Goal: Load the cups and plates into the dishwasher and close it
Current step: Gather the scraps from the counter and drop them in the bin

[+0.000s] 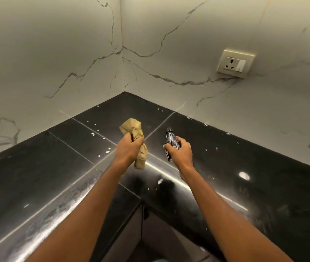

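1. Head view, looking down into an inner corner of a black, glossy L-shaped desk (226, 167). White marble-patterned walls (56, 53) meet at the far corner of the desk.
2. Left hand (128, 151): closed around a crumpled tan cloth (134, 131). Cloth sticks out above the fist toward the far corner and hangs below it; whether its lower end touches the desk surface, cannot tell.
3. Right hand (180, 153): fingers wrapped around a small dark bottle (172, 141) with a black-and-silver label. Bottle is tilted, cap end pointing toward the far corner, held above the desk. Label text not readable.
4. The two hands are near each other, apart, both over the middle of the desk's corner section; cloth and bottle do not touch.
5. Desk surface: scattered white specks and smears, thicker near the far corner and along the seam lines. Bright strip reflections run along both near edges.
6. Wall socket with switch (235, 63) on the right-hand wall, above the desk's right wing.
7. Task items: no cups, plates or dishwasher visible in this view; location cannot be told. Cabinet fronts (156, 233) show below the desk's inner near edge.
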A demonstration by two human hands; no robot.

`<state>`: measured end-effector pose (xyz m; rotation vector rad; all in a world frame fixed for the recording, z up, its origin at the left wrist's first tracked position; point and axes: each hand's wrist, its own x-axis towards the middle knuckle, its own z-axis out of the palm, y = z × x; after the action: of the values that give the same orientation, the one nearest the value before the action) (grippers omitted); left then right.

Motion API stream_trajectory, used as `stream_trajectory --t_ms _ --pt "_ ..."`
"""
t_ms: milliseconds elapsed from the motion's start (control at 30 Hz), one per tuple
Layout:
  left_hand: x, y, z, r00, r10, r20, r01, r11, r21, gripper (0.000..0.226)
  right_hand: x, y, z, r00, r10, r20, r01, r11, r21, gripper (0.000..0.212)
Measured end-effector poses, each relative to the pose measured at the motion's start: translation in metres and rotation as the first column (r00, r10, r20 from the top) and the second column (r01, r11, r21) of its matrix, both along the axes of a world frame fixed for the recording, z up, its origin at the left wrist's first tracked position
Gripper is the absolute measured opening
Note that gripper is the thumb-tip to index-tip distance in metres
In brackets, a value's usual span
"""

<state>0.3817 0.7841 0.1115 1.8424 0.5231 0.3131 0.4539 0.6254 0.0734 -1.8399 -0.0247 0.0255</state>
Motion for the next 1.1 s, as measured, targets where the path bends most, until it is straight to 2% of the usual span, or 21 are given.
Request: stream_trajectory --t_ms 167,333,433,567,633,767,867,967,1067,1100 --pt "-0.058 -0.026 -0.011 0.997 -0.067 -0.027 0.067 0.998 -0.02 0.009 -0.067 -0.019 -0.008 0.999 -0.046 0.009 0.045 0.999 0.006 0.055" --pt "-0.13 -0.054 -0.042 0.983 -0.173 -0.06 0.172 0.985 -0.031 0.009 -0.137 -0.041 -0.019 0.995 -0.071 -0.065 0.074 0.997 0.035 0.054" --pt "-0.169 -0.065 -0.061 0.964 -0.236 -0.122 0.237 0.972 -0.009 0.015 -0.178 -0.058 -0.031 0.991 -0.088 -0.098 0.093 0.995 0.047 0.05" --pt "-0.202 -0.088 -0.091 0.916 -0.304 -0.263 0.308 0.951 -0.027 0.04 -0.229 -0.085 -0.063 0.988 -0.093 -0.126 0.098 0.995 0.034 0.04" --pt "-0.21 -0.099 -0.112 0.883 -0.323 -0.34 0.329 0.943 -0.04 0.045 -0.247 -0.096 -0.08 0.986 -0.091 -0.141 0.094 0.996 0.011 0.039" --pt "-0.222 -0.123 -0.169 0.852 -0.258 -0.456 0.248 0.965 -0.082 0.046 -0.276 -0.125 -0.133 0.978 -0.095 -0.185 0.089 0.995 -0.038 0.042" --pt "-0.23 -0.14 -0.227 0.807 -0.25 -0.536 0.25 0.965 -0.075 0.047 -0.296 -0.145 -0.183 0.963 -0.085 -0.255 0.074 0.996 -0.053 0.037" --pt "-0.229 -0.156 -0.303 0.762 -0.201 -0.616 0.169 0.979 -0.11 0.047 -0.307 -0.16 -0.253 0.933 -0.069 -0.354 0.041 0.995 -0.087 0.043" --pt "-0.228 -0.167 -0.385 0.701 -0.229 -0.676 0.158 0.973 -0.165 0.05 -0.311 -0.165 -0.333 0.887 -0.066 -0.458 0.002 0.99 -0.139 0.044" --pt "-0.229 -0.166 -0.398 0.706 -0.236 -0.668 0.141 0.971 -0.194 0.049 -0.31 -0.163 -0.343 0.875 -0.079 -0.478 0.009 0.989 -0.146 0.042"
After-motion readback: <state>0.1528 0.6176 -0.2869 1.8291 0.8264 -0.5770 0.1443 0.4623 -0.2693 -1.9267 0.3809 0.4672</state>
